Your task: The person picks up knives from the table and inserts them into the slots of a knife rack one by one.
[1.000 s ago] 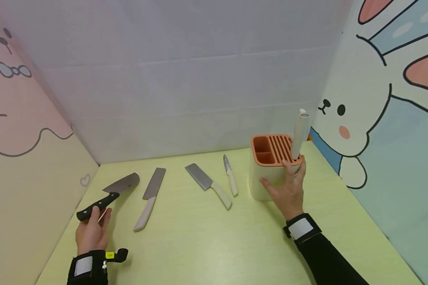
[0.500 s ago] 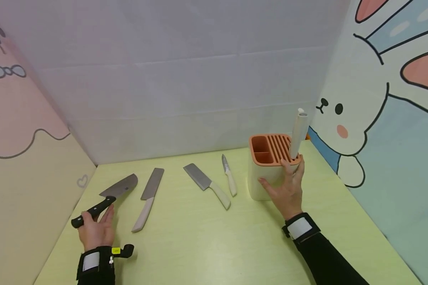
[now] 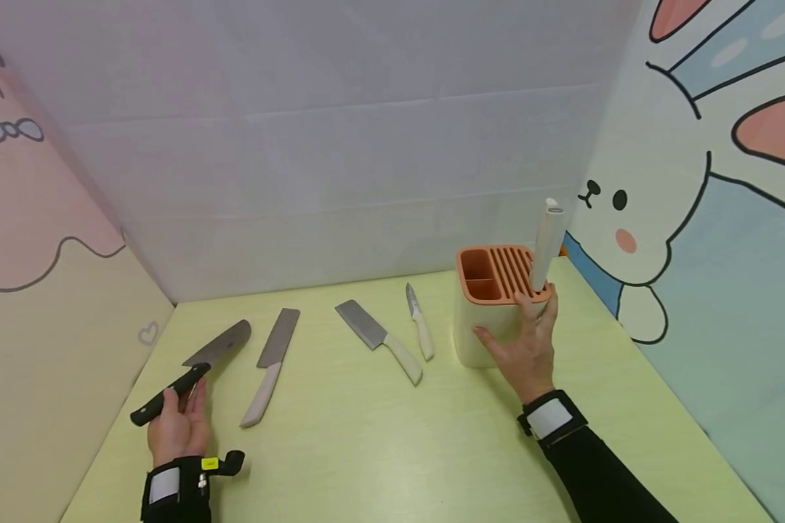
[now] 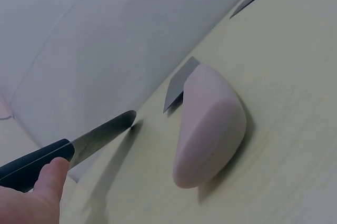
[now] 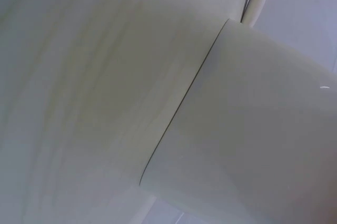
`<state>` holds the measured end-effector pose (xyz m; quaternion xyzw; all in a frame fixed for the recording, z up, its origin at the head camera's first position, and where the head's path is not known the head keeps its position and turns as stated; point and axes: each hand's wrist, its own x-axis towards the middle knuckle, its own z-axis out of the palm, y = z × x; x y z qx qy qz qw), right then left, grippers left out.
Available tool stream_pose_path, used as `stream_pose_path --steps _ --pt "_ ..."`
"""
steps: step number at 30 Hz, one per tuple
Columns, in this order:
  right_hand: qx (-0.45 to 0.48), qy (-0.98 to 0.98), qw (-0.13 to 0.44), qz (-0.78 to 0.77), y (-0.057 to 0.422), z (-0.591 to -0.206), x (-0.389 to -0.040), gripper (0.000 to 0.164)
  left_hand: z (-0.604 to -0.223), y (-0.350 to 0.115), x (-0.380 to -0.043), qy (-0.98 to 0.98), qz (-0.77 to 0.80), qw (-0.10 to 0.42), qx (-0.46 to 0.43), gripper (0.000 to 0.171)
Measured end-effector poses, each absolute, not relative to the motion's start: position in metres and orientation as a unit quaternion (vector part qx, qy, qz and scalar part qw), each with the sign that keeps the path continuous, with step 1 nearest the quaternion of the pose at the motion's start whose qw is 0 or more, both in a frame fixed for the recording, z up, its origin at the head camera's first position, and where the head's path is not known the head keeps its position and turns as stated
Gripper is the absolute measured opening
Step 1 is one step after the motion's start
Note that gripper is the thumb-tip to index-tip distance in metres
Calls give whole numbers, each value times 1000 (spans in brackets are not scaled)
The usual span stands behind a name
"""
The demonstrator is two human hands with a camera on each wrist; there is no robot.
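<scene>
My left hand (image 3: 178, 434) pinches the handle of the black knife (image 3: 196, 373), with the thumb against the handle and the other fingers partly hidden. The blade points forward and to the right, at the left side of the table (image 3: 340, 450). Tip clearance is hard to judge in the dim left wrist view.

My right hand (image 3: 527, 359) is spread wide, thumb set apart, touching the front of the block (image 3: 490, 317) with fingertips up at its orange rim. The block stands upright at the table's right rear; a pale handle (image 3: 546, 248) rises from its right side.

Between my hands, left to right, lie the pink knife (image 3: 270, 365), the cleaver (image 3: 385, 340) and the small knife (image 3: 419, 319), well apart from the block's slots.
</scene>
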<state>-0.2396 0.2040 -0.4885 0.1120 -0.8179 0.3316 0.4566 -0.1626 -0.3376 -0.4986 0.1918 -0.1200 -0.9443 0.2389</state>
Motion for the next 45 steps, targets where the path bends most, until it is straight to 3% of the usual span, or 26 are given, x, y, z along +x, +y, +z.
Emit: stream_pose_path --steps 13,22,29,36,45 --pt "107 -820 450 337 208 -487 -239 85 -461 -312 -167 -192 -947 226 121 46" --pt "106 -819 452 337 207 -487 -239 84 -414 -268 -178 -288 -936 201 25 58" --pt "106 -819 451 338 206 -486 -239 87 -379 -226 -185 -302 -938 168 -22 56" --pt "108 -819 449 341 205 -486 -240 87 -365 -181 -190 -330 -929 168 0 58" --pt "105 -820 449 339 204 -488 -238 88 -368 -152 -190 -273 -951 124 71 60"
